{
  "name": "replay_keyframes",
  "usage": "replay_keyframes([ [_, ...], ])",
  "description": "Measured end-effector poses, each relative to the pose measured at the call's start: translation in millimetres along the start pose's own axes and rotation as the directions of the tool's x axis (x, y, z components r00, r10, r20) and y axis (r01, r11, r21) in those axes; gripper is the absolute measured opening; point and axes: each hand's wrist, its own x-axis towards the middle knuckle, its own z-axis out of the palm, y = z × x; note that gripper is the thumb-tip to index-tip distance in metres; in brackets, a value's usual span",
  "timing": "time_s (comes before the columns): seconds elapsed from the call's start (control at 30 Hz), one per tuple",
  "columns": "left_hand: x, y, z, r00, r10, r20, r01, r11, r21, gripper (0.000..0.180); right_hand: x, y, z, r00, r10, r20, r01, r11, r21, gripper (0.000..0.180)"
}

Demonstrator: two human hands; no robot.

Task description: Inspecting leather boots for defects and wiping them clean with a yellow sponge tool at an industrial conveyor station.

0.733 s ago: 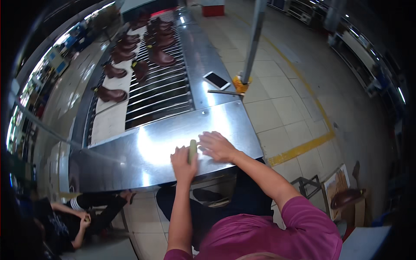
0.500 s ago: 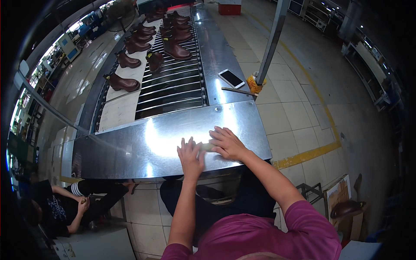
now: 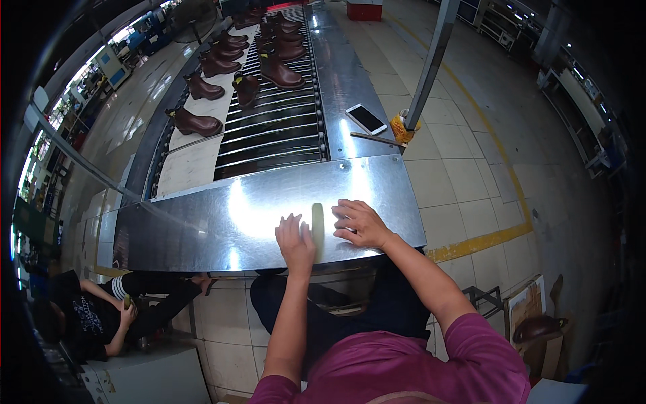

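A long pale-green object with a rounded end [image 3: 317, 219], its kind not clear, is on the shiny metal table end [image 3: 182, 236], pointing away from me. Its near part looks blurred. Just left of it is my left hand [image 3: 295, 242], palm down with fingers stretched out; its thumb side is close to the green object, and I cannot tell whether they touch. My right hand [image 3: 363, 223] is a small gap to the right, fingers apart and slightly bent, holding nothing.
Brown ankle boots [image 3: 195, 123] stand in rows on the roller conveyor [image 3: 269, 155] beyond the table end. A phone [image 3: 366, 120] lies on the right metal edge, near a metal post [image 3: 431, 67]. At lower left a seated person [image 3: 87, 316] holds a small greenish thing.
My hands have moved apart, the right one shifting right. The green object, earlier lying crosswise between them and partly covered, now points away from me and shows more fully.
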Motion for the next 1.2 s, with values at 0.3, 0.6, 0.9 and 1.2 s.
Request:
replay_keyframes([
  [0.3,-1,10,-1,0.95,0.209,0.234,-0.231,0.97,0.073,0.037,-2,1,1,0.999,0.029,-0.046,-0.032,0.997,-0.07,0.04],
  [0.6,-1,4,-2,0.932,0.162,0.325,-0.169,0.986,-0.006,0.043,2,-8,-2,0.999,0.046,-0.027,-0.049,0.99,-0.132,0.05],
  [0.9,0,14,-4,0.915,0.226,0.335,-0.233,0.972,-0.02,0.039,-1,-5,3,0.979,0.03,-0.202,-0.032,0.999,-0.009,0.048],
  [1.2,-1,-3,6,0.988,0.113,0.102,-0.115,0.993,0.008,0.038,-5,0,7,0.995,-0.029,-0.099,0.027,0.999,-0.026,0.044],
])
